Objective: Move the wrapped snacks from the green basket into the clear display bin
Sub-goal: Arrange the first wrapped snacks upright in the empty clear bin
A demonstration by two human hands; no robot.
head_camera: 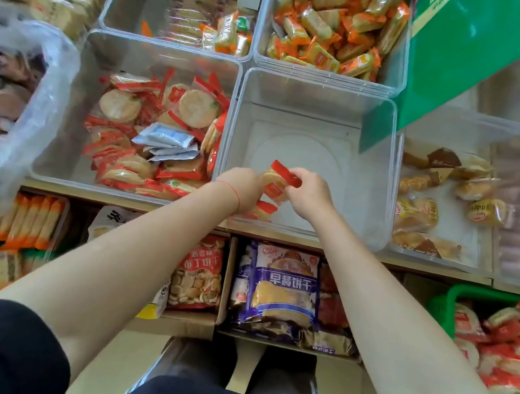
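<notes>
The clear display bin (319,103) sits in the middle of the shelf, nearly bare, with a few red-wrapped snacks (261,211) at its near wall. My left hand (247,184) and my right hand (309,193) meet over the bin's near side, both gripping a small bunch of red-wrapped round snacks (276,182). The green basket (443,306) stands at the lower right, heaped with the same red-and-white wrapped snacks (513,359).
A clear bin of red-wrapped rice crackers (152,130) is to the left, a bin of small breads (440,199) to the right. Orange-wrapped snacks (332,23) fill a bin behind. A green box (465,52) overhangs the upper right. Bagged biscuits (281,289) lie on the lower shelf.
</notes>
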